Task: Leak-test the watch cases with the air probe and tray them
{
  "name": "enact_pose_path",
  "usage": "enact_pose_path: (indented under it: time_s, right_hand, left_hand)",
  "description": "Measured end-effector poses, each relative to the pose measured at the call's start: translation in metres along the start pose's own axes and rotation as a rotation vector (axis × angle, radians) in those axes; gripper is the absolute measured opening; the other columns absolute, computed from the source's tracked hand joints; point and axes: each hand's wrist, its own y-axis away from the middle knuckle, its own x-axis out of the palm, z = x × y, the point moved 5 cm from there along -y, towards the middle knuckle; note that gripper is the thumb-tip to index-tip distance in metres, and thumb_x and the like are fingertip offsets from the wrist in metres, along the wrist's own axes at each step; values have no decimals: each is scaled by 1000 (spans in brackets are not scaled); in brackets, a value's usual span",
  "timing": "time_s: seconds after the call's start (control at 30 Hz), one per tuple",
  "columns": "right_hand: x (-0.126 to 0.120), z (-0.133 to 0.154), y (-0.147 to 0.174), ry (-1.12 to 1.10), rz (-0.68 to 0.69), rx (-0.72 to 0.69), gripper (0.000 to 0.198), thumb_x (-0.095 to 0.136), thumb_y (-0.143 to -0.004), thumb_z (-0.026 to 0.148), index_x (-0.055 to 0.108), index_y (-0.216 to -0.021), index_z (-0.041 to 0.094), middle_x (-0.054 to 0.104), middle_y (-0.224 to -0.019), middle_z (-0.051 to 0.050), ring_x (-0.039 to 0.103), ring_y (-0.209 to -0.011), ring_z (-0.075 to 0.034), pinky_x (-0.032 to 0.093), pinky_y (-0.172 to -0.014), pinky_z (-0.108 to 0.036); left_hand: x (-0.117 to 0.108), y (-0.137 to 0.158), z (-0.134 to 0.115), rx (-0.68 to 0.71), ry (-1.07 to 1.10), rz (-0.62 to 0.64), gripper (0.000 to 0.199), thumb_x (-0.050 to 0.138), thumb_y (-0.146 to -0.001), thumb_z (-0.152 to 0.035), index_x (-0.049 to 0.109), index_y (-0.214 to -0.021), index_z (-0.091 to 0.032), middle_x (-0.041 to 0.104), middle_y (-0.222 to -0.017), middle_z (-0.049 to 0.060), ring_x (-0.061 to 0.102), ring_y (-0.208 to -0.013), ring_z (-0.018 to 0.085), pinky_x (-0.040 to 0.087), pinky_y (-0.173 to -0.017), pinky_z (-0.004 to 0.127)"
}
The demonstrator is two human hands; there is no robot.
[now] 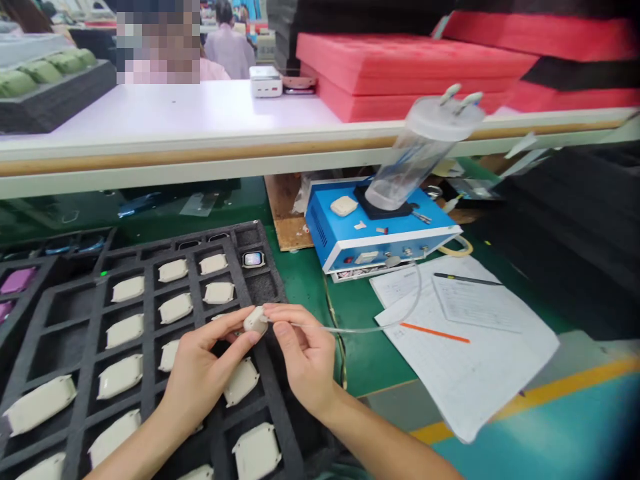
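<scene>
Note, closest in, a small beige case (254, 323) gripped between thumb and fingers of the left hand (197, 363), above the foam tray (149, 347). Pinched by thumb and fingers of the right hand (313, 363), opposite: the end of a clear tube (350, 331). Observe the governing relation: case just left of the right fingertips, tube end meeting its right side roughly crosswise to the view. Seating of the tube end not confirmable behind the fingertips. Case tilted, with long axis not determinable under the fingers. Both hands equally near: left fingers bearing on the case body, right fingers at the tube joint. Below and left, more beige cases (257, 452) in separate tray compartments. Just beyond the hands, a watch with lit screen (253, 259) in its own compartment. To the right, paper sheets (465, 380). Farther back, a blue unit (340, 230), with the tube curving up to its front and a clear cylinder (410, 157) on top. Farthest, a white shelf (175, 113) carrying red foam blocks (400, 63)
</scene>
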Motion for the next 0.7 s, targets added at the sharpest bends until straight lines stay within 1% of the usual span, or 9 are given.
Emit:
enact_pose_path:
  time_s: [0.2, 0.33, 0.47, 0.7]
  right_hand:
    - [1, 0, -3, 6, -13, -32, 16, 62, -100, 19, 78, -100, 22, 80, -102, -8, 78, -100, -20, 65, -91, -34]
    - [2, 0, -3, 16, -21, -24, 16, 61, -101, 23, 77, -98, 22, 80, -101, -8, 78, -98, -20, 66, -89, -34]
    - [2, 1, -3, 2, -28, -32, 16, 62, -100, 22, 78, -99, 22, 80, -100, -8, 78, -98, -20, 66, -90, -34]
    - [1, 0, -3, 6, -22, -40, 15, 63, -100, 19, 78, -100, 23, 80, -101, -7, 78, -98, -20, 65, -90, -34]
  left_hand:
    - [-2, -3, 1, 12, -14, -11, 33, 82, -81, -46, 85, -109, -27, 83, -104, 3, 79, -79, 20, 64, -73, 24]
    - [-3, -3, -1, 19, -45, -23, 36, 82, -81, -50, 85, -108, -25, 83, -105, 5, 80, -79, 22, 66, -73, 27]
    - [-2, -3, -2, 26, -42, -19, 36, 81, -82, -49, 85, -108, -25, 83, -104, 6, 80, -79, 23, 66, -73, 28]
    - [-1, -3, 1, 17, -11, -7, 33, 80, -82, -41, 84, -109, -23, 83, -104, 6, 79, -78, 22, 65, -74, 29]
